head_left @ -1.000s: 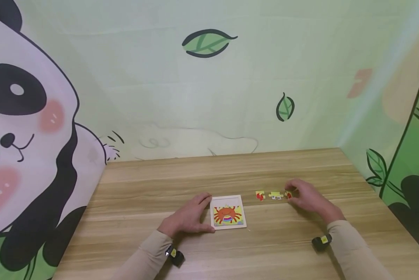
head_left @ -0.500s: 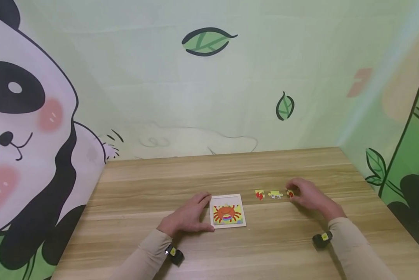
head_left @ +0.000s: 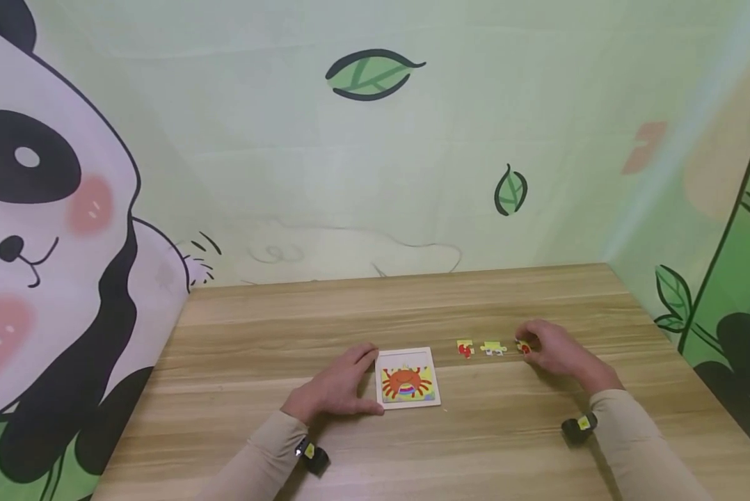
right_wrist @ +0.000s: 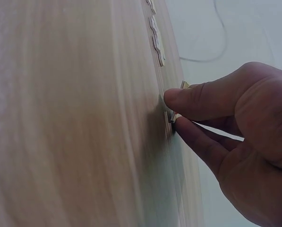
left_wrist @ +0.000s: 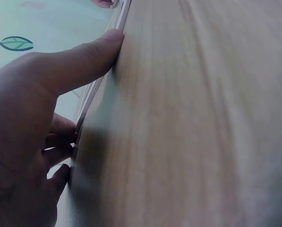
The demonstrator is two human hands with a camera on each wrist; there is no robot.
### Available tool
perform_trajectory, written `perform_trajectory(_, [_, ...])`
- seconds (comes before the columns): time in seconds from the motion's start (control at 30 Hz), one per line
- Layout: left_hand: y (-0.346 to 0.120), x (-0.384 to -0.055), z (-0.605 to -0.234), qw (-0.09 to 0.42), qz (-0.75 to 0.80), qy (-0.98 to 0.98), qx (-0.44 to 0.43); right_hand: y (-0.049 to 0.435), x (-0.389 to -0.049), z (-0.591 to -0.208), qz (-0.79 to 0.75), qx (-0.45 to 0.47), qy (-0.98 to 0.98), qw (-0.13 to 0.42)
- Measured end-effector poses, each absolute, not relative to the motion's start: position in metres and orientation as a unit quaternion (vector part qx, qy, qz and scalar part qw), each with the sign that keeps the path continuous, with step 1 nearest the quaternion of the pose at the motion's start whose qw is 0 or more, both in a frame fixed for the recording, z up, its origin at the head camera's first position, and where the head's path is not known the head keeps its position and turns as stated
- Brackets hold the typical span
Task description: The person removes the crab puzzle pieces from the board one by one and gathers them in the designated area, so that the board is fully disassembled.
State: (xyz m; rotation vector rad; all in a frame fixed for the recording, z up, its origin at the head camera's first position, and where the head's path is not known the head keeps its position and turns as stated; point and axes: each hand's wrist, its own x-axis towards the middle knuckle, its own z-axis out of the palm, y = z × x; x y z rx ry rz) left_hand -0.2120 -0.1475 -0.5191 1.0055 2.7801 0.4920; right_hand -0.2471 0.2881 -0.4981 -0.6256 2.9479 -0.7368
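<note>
- So the crab picture [head_left: 406, 384] in the pale frame [head_left: 412, 405] looks mostly done: crab body and legs are in, near side filled.
- What's left, I reckon, is the bare far strip [head_left: 403, 358].
- Two loose pieces lie right of the frame on the bench [head_left: 256, 348]: a red-and-yellow piece [head_left: 465, 348], then a yellow-and-white piece [head_left: 493, 348].
- Right hand [head_left: 555, 349] is pinching a third piece [head_left: 523, 346] just beyond those; can't tell if it's touching the bench.
- Left hand [head_left: 336, 388] rests on the frame's left edge, thumb and fingers spread.
</note>
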Motion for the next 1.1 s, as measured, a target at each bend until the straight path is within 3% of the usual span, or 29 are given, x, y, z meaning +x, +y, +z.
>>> perform_trajectory(0.93, [-0.147,-0.212,-0.523,0.069,0.167,0.924,0.336,0.281,-0.244,-0.487,-0.141,-0.242,0.960,0.015])
perform_trajectory(1.1, [-0.147,-0.212,-0.522,0.076,0.166,0.926,0.331,0.283,-0.246,-0.493,-0.144,-0.253,0.957,-0.010])
